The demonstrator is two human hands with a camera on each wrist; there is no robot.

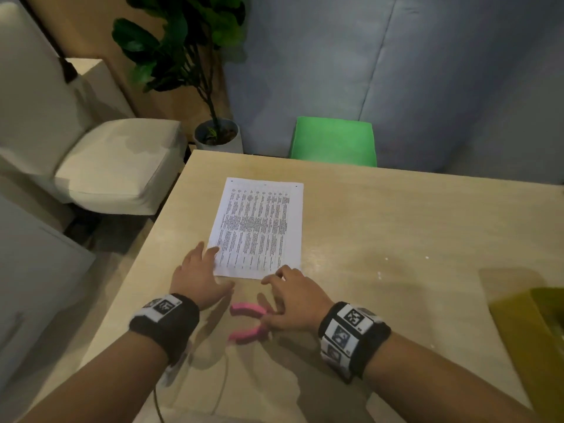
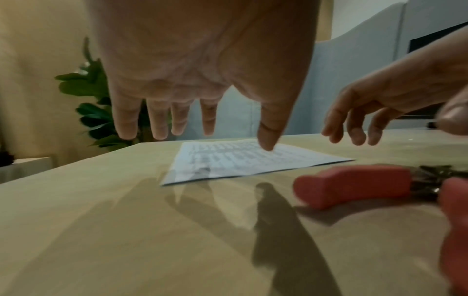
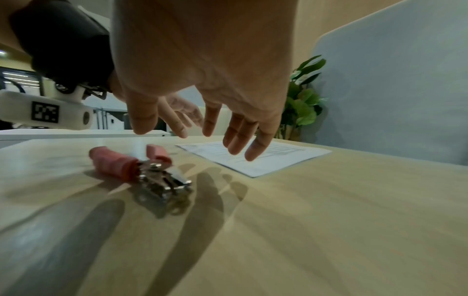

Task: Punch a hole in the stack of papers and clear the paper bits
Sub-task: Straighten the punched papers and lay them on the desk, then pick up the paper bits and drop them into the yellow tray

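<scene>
Thin white printed paper stack (image 1: pixel 259 230) light, floppy, slippery flat on pale wooden counter (image 1: pixel 396 227); pinch near corner. Pink-handled metal hole punch (image 1: pixel 248 323) at 6 o'clock rigid, take by handles. Left hand (image 1: pixel 198 277) and right hand (image 1: pixel 291 305) fingers spread, empty

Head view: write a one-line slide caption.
Both open hands, left and right, hover over the pink-handled hole punch beside the printed paper stack on the wooden table.

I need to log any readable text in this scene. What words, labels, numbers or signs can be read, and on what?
Stack of papers: columns of printed text, too small and blurred to read.
Wristbands: black-and-white square marker patterns, no letters or numbers.
Pink-handled hole punch: no legible marking.
No text can be read anywhere.
</scene>
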